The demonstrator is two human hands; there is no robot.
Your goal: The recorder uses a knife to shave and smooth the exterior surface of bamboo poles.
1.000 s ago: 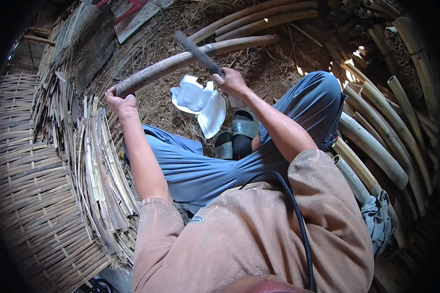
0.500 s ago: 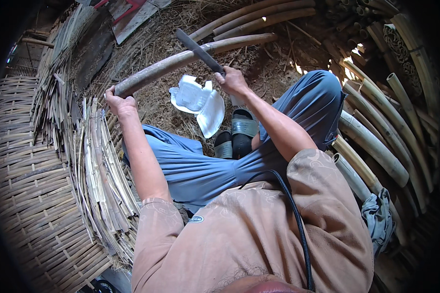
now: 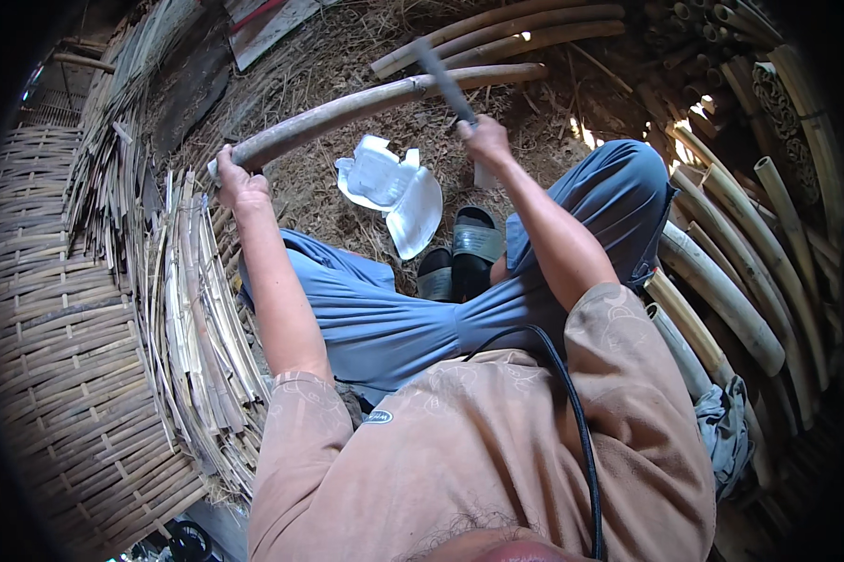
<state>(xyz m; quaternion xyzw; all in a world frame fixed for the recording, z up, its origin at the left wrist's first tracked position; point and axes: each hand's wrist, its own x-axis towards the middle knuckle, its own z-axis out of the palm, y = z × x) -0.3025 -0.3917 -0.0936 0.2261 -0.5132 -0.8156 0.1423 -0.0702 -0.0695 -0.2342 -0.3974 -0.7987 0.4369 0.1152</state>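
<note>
My left hand (image 3: 240, 180) is wrapped round the near-left end of a long bamboo pole (image 3: 337, 114). The pole slants away over the ground toward the far right. My right hand (image 3: 487, 146) grips a machete (image 3: 446, 82), its broad dark blade pointing up and to the left and slightly blurred. In this view the blade crosses the far part of the pole; whether it touches I cannot tell. A pale end of the handle shows below my right fist.
An opened white foam box (image 3: 389, 187) lies between my hands and my sandals (image 3: 476, 242). Split bamboo strips (image 3: 192, 309) and a woven bamboo mat (image 3: 57, 347) flank my left. Bamboo poles (image 3: 721, 281) are stacked on my right, more poles (image 3: 497, 36) beyond.
The machete and my right hand have moved right along the pole, and the blade stands steeper. My left hand keeps its hold on the pole's end. The view has shifted slightly.
</note>
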